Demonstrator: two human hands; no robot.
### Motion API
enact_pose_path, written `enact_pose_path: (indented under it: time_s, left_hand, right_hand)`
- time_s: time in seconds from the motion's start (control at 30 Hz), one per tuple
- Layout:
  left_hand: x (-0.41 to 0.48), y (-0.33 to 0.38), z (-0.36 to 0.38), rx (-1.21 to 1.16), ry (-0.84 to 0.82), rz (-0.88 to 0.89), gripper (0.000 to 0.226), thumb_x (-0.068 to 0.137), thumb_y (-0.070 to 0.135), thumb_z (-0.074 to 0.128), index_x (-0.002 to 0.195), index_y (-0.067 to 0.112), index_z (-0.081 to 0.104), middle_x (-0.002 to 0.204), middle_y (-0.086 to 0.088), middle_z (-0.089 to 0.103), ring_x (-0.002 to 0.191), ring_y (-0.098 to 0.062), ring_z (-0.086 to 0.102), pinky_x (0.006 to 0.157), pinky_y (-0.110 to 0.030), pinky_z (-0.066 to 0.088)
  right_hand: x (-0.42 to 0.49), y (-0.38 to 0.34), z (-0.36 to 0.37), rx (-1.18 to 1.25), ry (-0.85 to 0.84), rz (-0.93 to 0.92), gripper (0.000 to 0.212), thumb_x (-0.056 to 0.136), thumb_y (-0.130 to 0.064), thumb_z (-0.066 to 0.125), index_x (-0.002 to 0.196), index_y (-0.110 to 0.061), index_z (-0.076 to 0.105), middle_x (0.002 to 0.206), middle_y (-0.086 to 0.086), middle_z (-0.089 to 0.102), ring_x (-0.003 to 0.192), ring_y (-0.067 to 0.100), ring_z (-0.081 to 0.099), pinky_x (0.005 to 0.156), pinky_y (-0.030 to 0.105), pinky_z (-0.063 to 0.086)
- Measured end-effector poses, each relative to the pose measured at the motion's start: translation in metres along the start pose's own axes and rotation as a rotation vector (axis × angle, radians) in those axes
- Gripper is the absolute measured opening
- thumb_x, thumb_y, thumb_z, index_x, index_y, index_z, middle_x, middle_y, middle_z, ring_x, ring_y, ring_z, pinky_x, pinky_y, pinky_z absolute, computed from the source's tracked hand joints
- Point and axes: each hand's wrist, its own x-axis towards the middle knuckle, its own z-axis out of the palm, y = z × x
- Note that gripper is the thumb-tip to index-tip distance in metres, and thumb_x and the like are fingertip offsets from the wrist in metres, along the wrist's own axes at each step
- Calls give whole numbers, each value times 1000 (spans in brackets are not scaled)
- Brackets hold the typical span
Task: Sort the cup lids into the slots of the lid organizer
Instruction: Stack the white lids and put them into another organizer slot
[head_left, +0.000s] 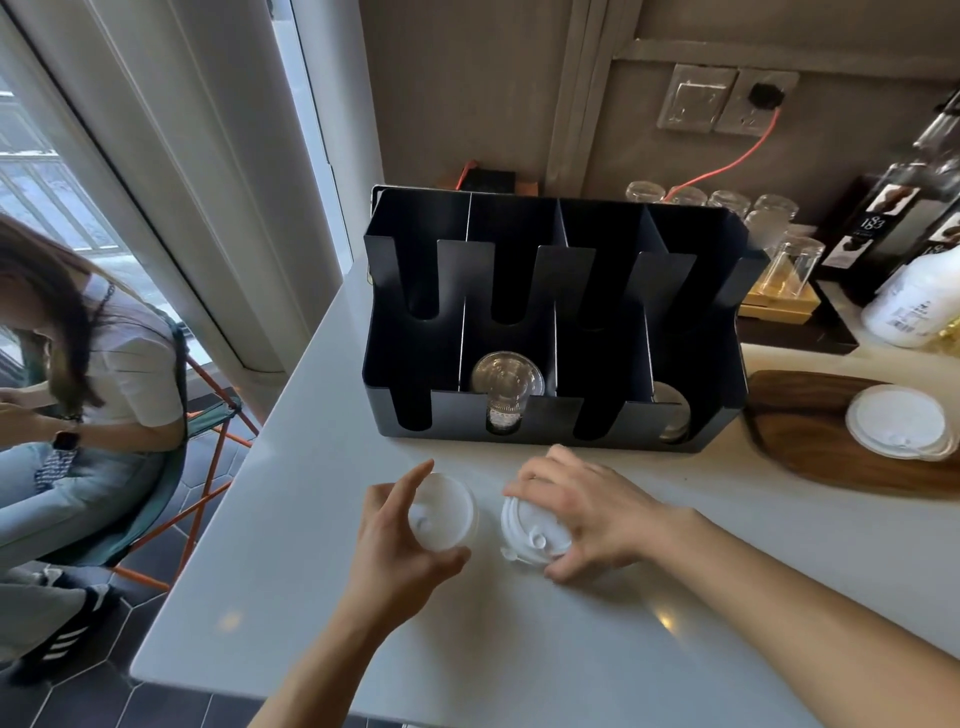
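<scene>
Lying flat on the counter, a white lid stack sits under the right hand, fingers clasping its rim. The left hand pinches another white lid, tilted, just beside it. The black lid organizer stands beyond both hands.

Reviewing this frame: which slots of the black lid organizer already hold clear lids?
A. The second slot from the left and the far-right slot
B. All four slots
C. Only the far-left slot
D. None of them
A: a stack of clear lids stands in the second slot of the lid organizer, another clear stack shows through the far-right slot's cutout, and the other two slots look dark and empty.
</scene>
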Motion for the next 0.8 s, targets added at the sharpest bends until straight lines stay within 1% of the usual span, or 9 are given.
enact_pose_path:
  time_s: [0.17, 0.23, 0.3, 0.37, 0.47, 0.53, 0.67, 0.73, 0.8]
  left_hand:
    - [0, 11, 3, -25, 4, -18, 97, 60, 23, 96, 140, 46, 44, 117, 7, 47, 102, 6, 49, 75, -2, 34]
    - [1, 18, 8, -31, -22, -33, 99, 58, 25, 97, 139, 45, 43, 115, 7, 47, 102, -3, 50, 76, -6, 35]
    - [3, 27, 13, -28, -61, -48, 97, 57, 25, 97, 136, 46, 44, 111, 9, 45, 102, -9, 50, 73, -6, 35]
    - [4, 39, 18, -44, -123, -57, 94, 57, 25, 96, 133, 46, 44, 113, 9, 45, 99, -1, 50, 70, -4, 38]
    - [8, 53, 23, -171, -213, -57, 92, 48, 30, 96, 129, 43, 53, 122, 5, 55, 111, -4, 56, 82, -16, 53]
    - [11, 58, 22, -344, -286, -89, 96, 46, 23, 96, 133, 38, 57, 127, -2, 64, 114, -18, 65, 88, -34, 61]
    - [14, 60, 17, -660, -509, -137, 89, 60, 0, 93, 139, 22, 58, 134, -19, 64, 121, -39, 64, 100, -52, 56]
    - [15, 58, 19, -763, -545, -178, 91, 60, -7, 91, 141, 20, 57, 136, -23, 62, 120, -42, 65, 99, -52, 56]
    - [14, 58, 21, -883, -526, -240, 92, 58, -14, 84, 140, 17, 58, 132, -21, 65, 109, -37, 69, 88, -43, 60]
  right_hand:
    - [-14, 0, -7, 211, 272, 135, 92, 58, -56, 76, 141, -31, 45, 125, -16, 46, 108, 11, 39, 87, 22, 44]
    - [-20, -5, -16, 253, 337, 152, 95, 58, -58, 76, 143, -34, 43, 126, -19, 45, 110, 7, 38, 88, 18, 42]
    - [-24, -12, -25, 323, 358, 156, 97, 59, -58, 77, 145, -36, 40, 127, -22, 44, 112, 3, 38, 92, 16, 39]
    - [-25, -18, -30, 414, 355, 159, 98, 60, -55, 80, 147, -37, 38, 128, -24, 43, 116, 1, 38, 95, 12, 35]
    - [-25, -21, -32, 395, 349, 164, 100, 61, -54, 81, 149, -37, 36, 130, -24, 43, 116, 0, 37, 97, 13, 35]
    - [-29, -20, -33, 400, 361, 187, 99, 62, -56, 81, 148, -37, 36, 129, -25, 43, 116, 0, 37, 97, 14, 36]
    - [-41, -14, -38, 487, 412, 228, 99, 61, -58, 83, 147, -40, 37, 126, -32, 41, 120, 0, 39, 95, 9, 34]
    - [-47, -15, -41, 462, 407, 236, 100, 61, -58, 83, 147, -40, 36, 127, -31, 40, 121, 0, 38, 96, 12, 36]
    - [-53, -16, -43, 396, 396, 230, 99, 62, -56, 81, 148, -39, 35, 129, -28, 40, 119, 0, 36, 97, 14, 36]
